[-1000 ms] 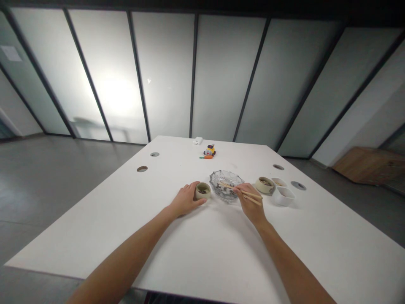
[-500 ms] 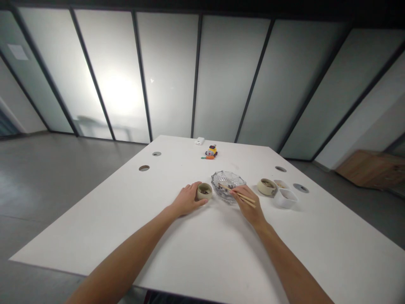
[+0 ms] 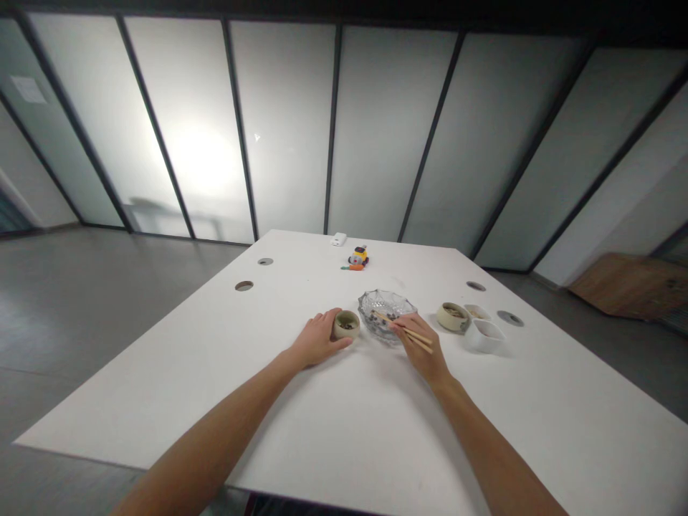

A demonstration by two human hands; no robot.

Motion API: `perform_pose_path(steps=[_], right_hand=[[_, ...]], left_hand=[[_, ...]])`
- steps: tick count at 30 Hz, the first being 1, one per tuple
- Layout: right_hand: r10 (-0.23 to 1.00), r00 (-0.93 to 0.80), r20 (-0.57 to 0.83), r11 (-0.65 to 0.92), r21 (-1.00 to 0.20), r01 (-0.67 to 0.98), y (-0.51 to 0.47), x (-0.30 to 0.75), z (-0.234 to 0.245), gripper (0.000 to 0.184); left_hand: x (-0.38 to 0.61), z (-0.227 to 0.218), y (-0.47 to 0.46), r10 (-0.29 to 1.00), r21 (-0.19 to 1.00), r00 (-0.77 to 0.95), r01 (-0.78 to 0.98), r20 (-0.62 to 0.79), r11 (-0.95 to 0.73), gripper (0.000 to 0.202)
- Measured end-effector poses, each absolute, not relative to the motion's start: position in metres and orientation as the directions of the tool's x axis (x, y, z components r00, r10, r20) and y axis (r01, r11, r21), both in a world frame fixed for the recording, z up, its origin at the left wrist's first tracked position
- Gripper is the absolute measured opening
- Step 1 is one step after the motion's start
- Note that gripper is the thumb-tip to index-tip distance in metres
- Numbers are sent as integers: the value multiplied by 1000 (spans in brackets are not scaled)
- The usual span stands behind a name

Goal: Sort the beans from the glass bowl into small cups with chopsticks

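Note:
My left hand is wrapped round the left side of a small pale-green cup, which stands upright on the table with small dark bits inside. In my right hand is a pair of wooden chopsticks, held closed over a clear cut-glass bowl. Their tips point left, down into the bowl, where several small dark pieces lie. Whether the tips pinch a piece is too small to tell. The bowl sits just right of the cup.
Right of the bowl stand a second pale cup with light pieces in it and white square containers. A toy car, an orange carrot-like item and a white box lie farther back on the white table. Round holes pierce the tabletop.
Almost nothing differs. Both hands keep their places, with the chopsticks still in the glass bowl; the whole view has shifted very slightly.

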State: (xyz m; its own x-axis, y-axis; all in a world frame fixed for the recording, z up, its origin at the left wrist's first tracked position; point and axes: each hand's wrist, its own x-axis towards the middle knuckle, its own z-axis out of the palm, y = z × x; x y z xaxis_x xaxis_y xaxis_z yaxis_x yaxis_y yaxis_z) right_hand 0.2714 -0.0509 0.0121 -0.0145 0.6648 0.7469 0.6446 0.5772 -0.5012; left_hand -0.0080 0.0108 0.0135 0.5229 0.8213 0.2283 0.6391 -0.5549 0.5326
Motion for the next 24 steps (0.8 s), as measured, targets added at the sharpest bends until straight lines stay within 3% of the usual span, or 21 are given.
perform_pose_path(steps=[24], right_hand=[[676,-60,735,593,-493,637,-52,269,11,32]], left_hand=[[-8,12,12,818,534,514,629,259,-565,62]])
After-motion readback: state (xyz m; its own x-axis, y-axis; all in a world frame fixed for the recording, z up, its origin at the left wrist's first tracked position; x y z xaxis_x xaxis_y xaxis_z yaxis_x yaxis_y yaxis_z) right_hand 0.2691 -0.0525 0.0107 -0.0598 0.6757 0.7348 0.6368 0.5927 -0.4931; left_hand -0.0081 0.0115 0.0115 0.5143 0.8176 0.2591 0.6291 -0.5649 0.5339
